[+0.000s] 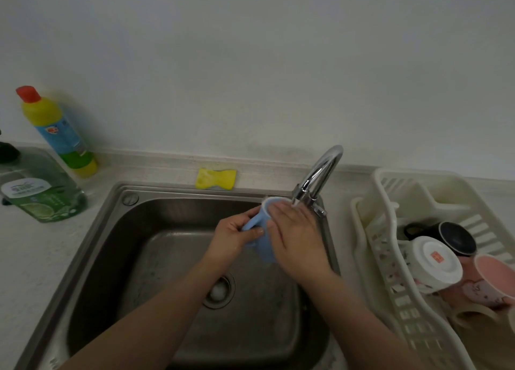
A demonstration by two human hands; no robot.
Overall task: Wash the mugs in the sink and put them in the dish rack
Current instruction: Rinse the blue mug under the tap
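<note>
A light blue mug [263, 241] is held over the steel sink [117, 247], tilted with its mouth toward the chrome tap [320, 174]. My left hand [237, 234] grips the mug by its handle. My right hand [295, 234] lies over the mug's right side and rim with fingers fairly straight, right under the tap's spout. The cream dish rack [390, 258] stands right of the sink and holds a black mug [457, 237], a white mug [434, 262] and a pink mug [490, 283], all lying on their sides or upside down.
A yellow sponge [216, 178] lies on the ledge behind the sink. A yellow bottle with a red cap [55, 131] and a green soap bottle [39, 191] stand on the counter at left. The sink drain [218, 291] is near the basin's middle.
</note>
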